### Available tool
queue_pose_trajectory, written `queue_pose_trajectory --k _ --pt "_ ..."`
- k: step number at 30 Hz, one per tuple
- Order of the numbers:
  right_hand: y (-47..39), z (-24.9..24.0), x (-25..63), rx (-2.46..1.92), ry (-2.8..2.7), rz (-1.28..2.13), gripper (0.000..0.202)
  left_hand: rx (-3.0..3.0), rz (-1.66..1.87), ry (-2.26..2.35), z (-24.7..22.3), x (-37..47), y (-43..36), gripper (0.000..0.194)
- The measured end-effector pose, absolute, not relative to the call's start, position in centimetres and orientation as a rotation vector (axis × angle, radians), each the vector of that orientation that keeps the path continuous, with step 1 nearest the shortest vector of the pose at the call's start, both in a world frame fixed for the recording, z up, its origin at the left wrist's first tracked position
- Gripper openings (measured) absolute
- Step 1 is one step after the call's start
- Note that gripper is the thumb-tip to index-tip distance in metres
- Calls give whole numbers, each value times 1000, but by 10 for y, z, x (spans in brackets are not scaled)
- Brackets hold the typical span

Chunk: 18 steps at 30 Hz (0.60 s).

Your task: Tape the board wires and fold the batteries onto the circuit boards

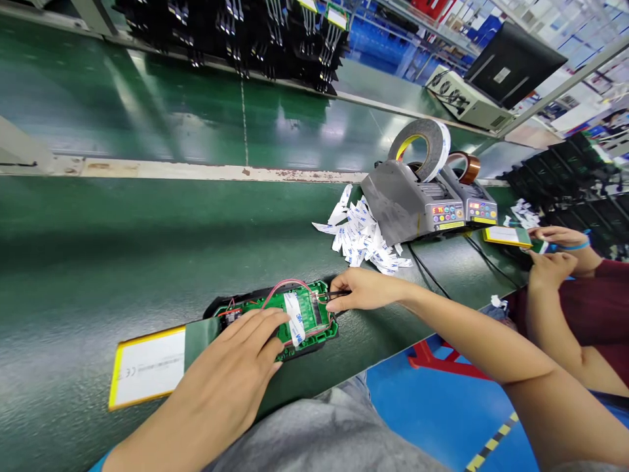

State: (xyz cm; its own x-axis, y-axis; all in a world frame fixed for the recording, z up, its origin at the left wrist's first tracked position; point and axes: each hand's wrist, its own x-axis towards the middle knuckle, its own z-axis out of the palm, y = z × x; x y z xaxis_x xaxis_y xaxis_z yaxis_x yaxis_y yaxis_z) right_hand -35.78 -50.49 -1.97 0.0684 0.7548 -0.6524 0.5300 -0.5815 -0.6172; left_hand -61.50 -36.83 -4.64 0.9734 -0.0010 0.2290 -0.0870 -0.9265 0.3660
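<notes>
Green circuit board (299, 318) in a black case on the green bench, long axis running left to right. Left hand (230, 380) flat on its near left end, fingers together; right hand (366, 290) at the far right edge, pinching tweezers (333, 294).

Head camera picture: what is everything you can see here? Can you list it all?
circuit board: one, green, in a black casing on the table edge
white tape strip: one, across the circuit board
red wire: one, looping over the circuit board
flat pack: one, white with yellow edge, left of the board
paper backings: a pile, white, mid-table
tape dispensers: two, grey, far right
co-worker's hands: two, right edge
table: one, green
left hand: flat on the board
right hand: fingers pinching at the board's right end
</notes>
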Motion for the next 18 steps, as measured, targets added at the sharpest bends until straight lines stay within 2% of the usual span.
queue_pose_trajectory --k 5,7,9,11,13,15,18 --pt "-491 -20 -354 -2120 -1227 1697 35 2742 318 -84 -45 -616 -367 23" --pt "-490 -18 -357 -2123 -1219 1678 30 2754 317 -113 -45 -615 -367 22" --pt "-497 -18 -364 -2185 -1221 1504 27 2769 316 -131 -45 -615 -366 21" --pt "-510 -21 -375 -2268 -1198 1185 40 2774 318 -139 -45 -614 -366 20" --pt "-525 -26 -384 -2235 -1222 864 43 2774 320 -145 -46 -615 -365 18" --pt "-537 -33 -390 -2084 -1334 653 30 2776 321 -144 -47 -616 -364 18" --pt "-545 -42 -392 -1897 -1483 556 18 2774 313 -118 -47 -617 -366 21"
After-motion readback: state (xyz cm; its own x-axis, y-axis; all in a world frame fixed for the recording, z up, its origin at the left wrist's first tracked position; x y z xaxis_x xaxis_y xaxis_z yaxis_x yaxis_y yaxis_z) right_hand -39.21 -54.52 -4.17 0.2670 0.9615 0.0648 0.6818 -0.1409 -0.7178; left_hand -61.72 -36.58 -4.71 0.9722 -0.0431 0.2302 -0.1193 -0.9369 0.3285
